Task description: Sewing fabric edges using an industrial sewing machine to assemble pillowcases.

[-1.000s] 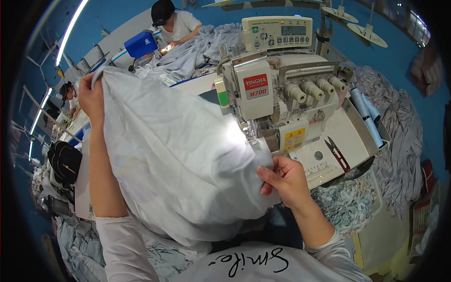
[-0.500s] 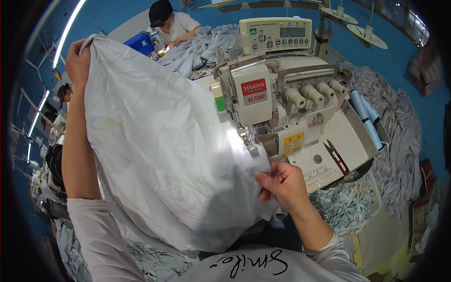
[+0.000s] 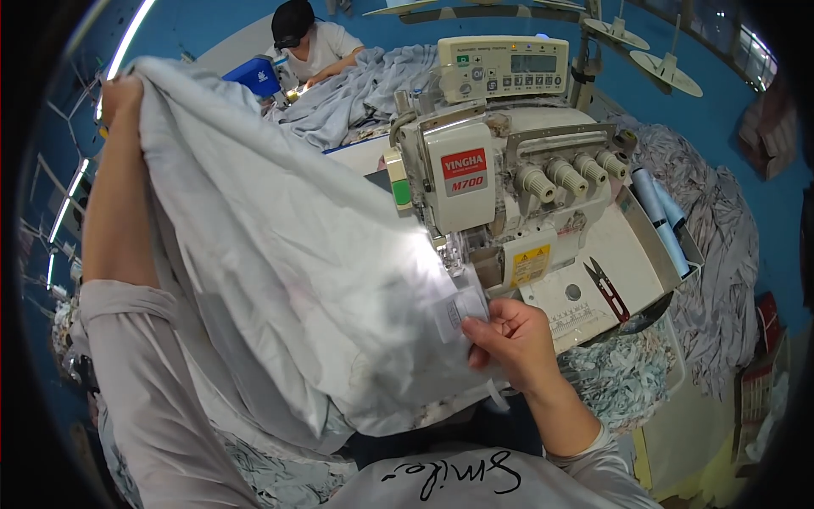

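A large white fabric piece (image 3: 280, 237) spreads from the upper left down to the lit needle area (image 3: 454, 252) of a white overlock sewing machine (image 3: 462, 174). Raised at the upper left, my left hand (image 3: 124, 95) is closed on the fabric's upper corner; the cloth partly hides its fingers. My right hand (image 3: 513, 339) pinches the fabric edge between thumb and fingers, just in front of the needle area. Beside that thumb a small whitish label (image 3: 463, 310) lies on the cloth. The fabric's lower part hangs over my lap.
Thread snips (image 3: 607, 288) lie on the machine's bed, right of my right hand. Below are fabric trimmings (image 3: 619, 373). Grey cloth (image 3: 704, 229) is heaped at the right, near blue rolls (image 3: 661, 216). Across the table, a co-worker (image 3: 309, 51) sits at another machine.
My left hand has moved outward to the left and slightly up, pulling the fabric into longer folds. The label now shows by my right hand, which has barely moved.
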Motion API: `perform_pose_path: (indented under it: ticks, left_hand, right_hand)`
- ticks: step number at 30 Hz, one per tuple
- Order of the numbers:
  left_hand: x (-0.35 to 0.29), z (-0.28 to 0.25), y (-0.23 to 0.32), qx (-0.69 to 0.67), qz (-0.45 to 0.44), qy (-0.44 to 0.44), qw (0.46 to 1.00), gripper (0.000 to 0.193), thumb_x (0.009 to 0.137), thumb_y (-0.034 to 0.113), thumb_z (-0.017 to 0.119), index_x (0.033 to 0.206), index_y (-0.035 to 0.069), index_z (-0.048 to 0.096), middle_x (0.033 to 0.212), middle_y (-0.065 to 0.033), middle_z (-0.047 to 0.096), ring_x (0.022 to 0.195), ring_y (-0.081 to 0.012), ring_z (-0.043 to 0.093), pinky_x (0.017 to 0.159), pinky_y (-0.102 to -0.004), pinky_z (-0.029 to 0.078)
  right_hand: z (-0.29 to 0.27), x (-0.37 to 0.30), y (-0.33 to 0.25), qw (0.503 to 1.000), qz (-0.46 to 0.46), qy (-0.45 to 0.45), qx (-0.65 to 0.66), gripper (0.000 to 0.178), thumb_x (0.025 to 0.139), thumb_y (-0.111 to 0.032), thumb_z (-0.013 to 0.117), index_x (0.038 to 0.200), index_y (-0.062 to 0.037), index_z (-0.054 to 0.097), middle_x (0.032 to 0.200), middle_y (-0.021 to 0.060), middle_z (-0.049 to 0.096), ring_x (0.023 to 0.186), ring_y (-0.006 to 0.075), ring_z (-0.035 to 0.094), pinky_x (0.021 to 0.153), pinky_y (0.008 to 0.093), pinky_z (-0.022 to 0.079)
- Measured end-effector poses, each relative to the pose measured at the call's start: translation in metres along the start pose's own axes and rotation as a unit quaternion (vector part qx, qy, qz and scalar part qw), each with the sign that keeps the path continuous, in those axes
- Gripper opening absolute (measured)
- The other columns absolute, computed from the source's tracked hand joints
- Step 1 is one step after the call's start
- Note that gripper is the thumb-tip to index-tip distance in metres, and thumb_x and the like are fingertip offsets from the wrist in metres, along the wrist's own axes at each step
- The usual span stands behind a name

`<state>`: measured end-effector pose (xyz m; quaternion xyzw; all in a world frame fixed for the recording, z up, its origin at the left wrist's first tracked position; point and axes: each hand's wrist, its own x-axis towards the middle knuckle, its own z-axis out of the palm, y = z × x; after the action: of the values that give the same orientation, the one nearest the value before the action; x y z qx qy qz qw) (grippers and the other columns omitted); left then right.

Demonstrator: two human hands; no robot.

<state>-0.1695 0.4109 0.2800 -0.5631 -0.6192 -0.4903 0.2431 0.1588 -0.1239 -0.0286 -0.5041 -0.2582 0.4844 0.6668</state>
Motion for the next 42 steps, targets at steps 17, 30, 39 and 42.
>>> perform_pose_path:
  ticks: [17,30,39,42]
  left_hand:
    - [-0.434,-0.113,0.006,-0.194,0.176,-0.312,0.913,0.015,0.085,0.016,0.062,0.091,0.004,0.054,0.08,-0.0182,0.06,0.074,-0.0394,0.058,0.063,-0.0432,0.044]
    - [-0.401,-0.089,0.054,-0.218,0.233,-0.176,0.931,0.028,0.074,0.013,0.073,0.098,0.007,0.06,0.103,-0.011,0.062,0.091,-0.0293,0.06,0.078,-0.0368,0.048]
    - [-0.456,-0.214,0.138,-0.475,0.481,-0.382,0.631,0.059,0.066,0.02,0.078,0.12,0.009,0.058,0.124,-0.0084,0.055,0.096,-0.0232,0.059,0.079,-0.0358,0.049]
    - [-0.454,-0.216,0.141,-0.439,0.492,-0.381,0.648,0.052,0.065,0.019,0.079,0.113,0.011,0.062,0.126,-0.0078,0.054,0.088,-0.0211,0.06,0.076,-0.0353,0.05]
  right_hand:
    - [-0.003,0.003,0.005,0.999,-0.03,-0.025,-0.007,0.018,0.084,-0.013,0.07,0.089,0.0023,0.062,0.062,0.0022,0.061,0.046,0.0063,0.055,0.043,0.0186,0.044]
    - [-0.003,0.004,0.004,0.998,-0.037,0.001,-0.059,0.018,0.082,-0.012,0.072,0.086,0.0014,0.06,0.056,-0.0039,0.052,0.04,0.001,0.041,0.036,0.0174,0.03]
    - [-0.003,-0.033,0.012,0.944,-0.119,0.035,-0.307,0.012,0.081,-0.01,0.071,0.087,-0.0028,0.062,0.055,-0.0029,0.049,0.045,0.0058,0.047,0.039,0.0245,0.035]
    - [-0.003,-0.041,0.015,0.758,-0.42,0.016,-0.499,0.016,0.078,-0.018,0.075,0.085,-0.0068,0.066,0.06,0.0002,0.053,0.046,0.0128,0.051,0.041,0.0283,0.038]
